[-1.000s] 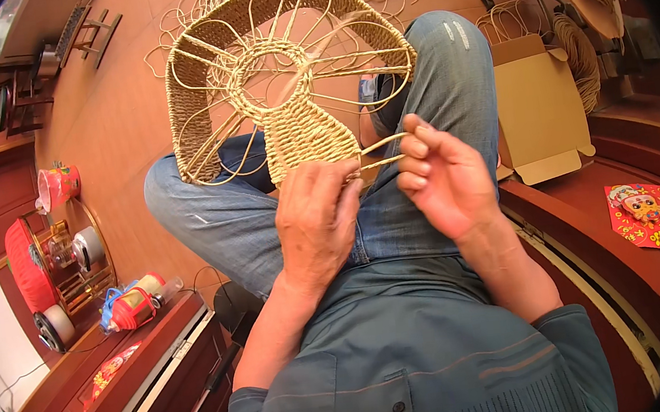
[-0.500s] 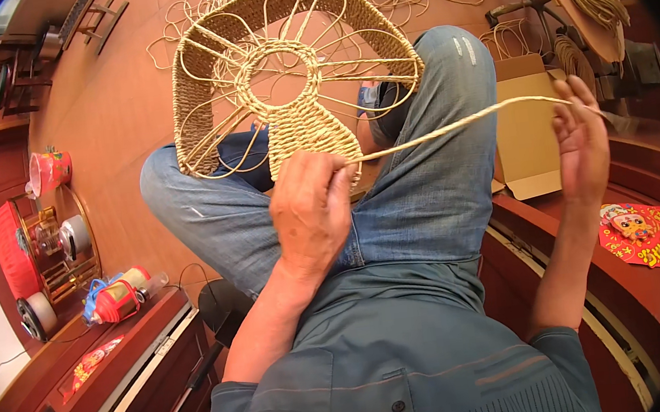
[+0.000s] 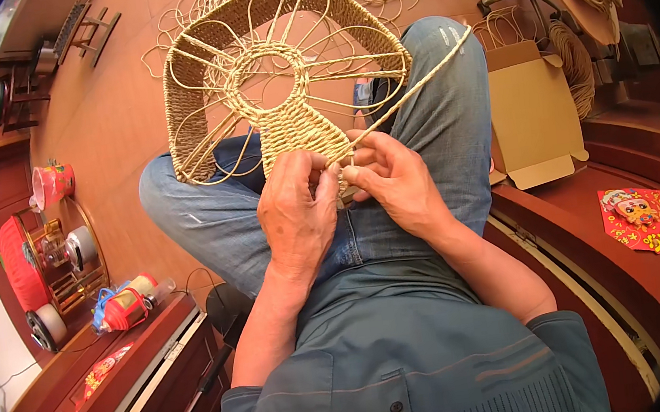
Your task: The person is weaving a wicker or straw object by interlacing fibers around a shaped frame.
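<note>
Fingers [image 3: 326,188] of my left hand [image 3: 291,218] pinch the strand [image 3: 415,91] at the woven panel [image 3: 299,135], just ahead; strand's long axis runs up-right, free length nearer my right hand [image 3: 406,193], whose hold I cannot tell.

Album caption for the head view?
Left hand and right hand close together at a woven piece, a strand slanting up rightward.

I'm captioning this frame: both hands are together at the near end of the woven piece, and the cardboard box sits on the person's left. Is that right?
Wrong side: the head view shows the cardboard box on the person's right. The left hand and right hand are together at the near end of the woven piece.
</note>
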